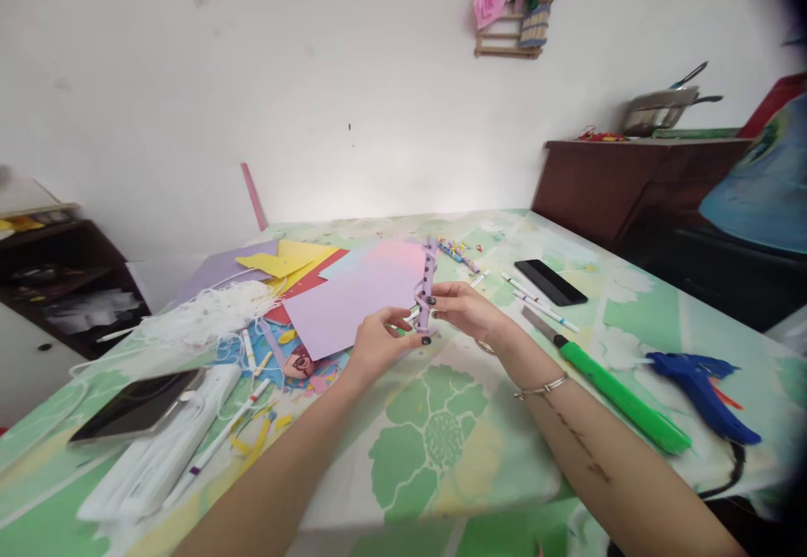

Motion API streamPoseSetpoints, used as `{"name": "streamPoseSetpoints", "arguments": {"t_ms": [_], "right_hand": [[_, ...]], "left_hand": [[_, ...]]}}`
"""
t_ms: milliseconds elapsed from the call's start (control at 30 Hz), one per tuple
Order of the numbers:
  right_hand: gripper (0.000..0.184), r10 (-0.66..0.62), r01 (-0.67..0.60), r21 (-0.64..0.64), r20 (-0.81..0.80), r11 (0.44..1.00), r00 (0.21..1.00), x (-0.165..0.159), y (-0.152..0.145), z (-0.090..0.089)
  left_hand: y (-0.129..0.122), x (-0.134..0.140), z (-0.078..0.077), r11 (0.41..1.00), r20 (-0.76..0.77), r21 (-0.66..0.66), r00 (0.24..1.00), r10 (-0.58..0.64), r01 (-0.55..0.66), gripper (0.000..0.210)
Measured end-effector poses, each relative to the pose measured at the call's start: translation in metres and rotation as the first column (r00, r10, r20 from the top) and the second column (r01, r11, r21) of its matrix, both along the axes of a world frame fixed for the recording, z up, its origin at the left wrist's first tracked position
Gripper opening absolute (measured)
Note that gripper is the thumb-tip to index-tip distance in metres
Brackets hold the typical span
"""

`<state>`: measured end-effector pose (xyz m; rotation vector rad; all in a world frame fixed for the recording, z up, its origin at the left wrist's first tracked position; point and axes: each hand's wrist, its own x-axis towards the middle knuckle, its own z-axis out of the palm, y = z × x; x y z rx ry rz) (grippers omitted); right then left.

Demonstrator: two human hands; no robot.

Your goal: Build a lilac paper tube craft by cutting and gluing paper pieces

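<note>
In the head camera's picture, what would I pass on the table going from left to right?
Dark-screened device, yellow paper, left hand, dotted lilac stick, right hand, black phone, blue glue gun.

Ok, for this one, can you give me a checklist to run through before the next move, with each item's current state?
1. Right hand holding the purple tube: ok, fingers closed on it.
2. Left hand supporting it: cannot tell; the thumb is at the tube's lower end, but a firm grip isn't clear.
3. Tube roughly upright: ok, with only a slight lean.
4. Green knife made safe: not ok; its blade shows beyond the handle.
5. Blue glue gun cool: cannot tell; it lies on the table at the right, cord attached.
6. Black phone away from the hands: ok, lying beyond the right hand.
</note>
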<state>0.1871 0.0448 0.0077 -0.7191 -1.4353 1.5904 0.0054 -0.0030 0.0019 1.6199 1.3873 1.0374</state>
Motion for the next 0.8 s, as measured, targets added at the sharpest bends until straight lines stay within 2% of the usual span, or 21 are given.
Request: {"name": "streamPoseSetpoints", "arguments": {"t_ms": [133,333,567,800], "right_hand": [[0.024,0.086,-0.088,-0.027,-0.051,0.996,0.995,0.008,0.008,-0.011],[0.022,0.117,-0.125,-0.051,-0.137,0.991,0.984,0.012,0.008,-0.014],[0.019,0.113,-0.129,-0.075,-0.195,0.989,0.974,0.014,0.007,-0.012],[0.018,0.093,-0.114,-0.084,-0.229,0.990,0.969,0.012,0.002,-0.010]], "left_hand": [[0.005,-0.001,-0.010,0.998,-0.014,-0.002,0.998,-0.060,0.060,0.045],[0.008,0.000,-0.018,0.994,0.008,-0.062,0.996,-0.093,0.093,0.035],[0.007,0.001,-0.021,0.954,0.260,-0.189,0.949,-0.180,0.233,0.037],[0.000,0.006,-0.015,0.928,0.426,-0.254,0.893,-0.146,0.272,0.035]]}}
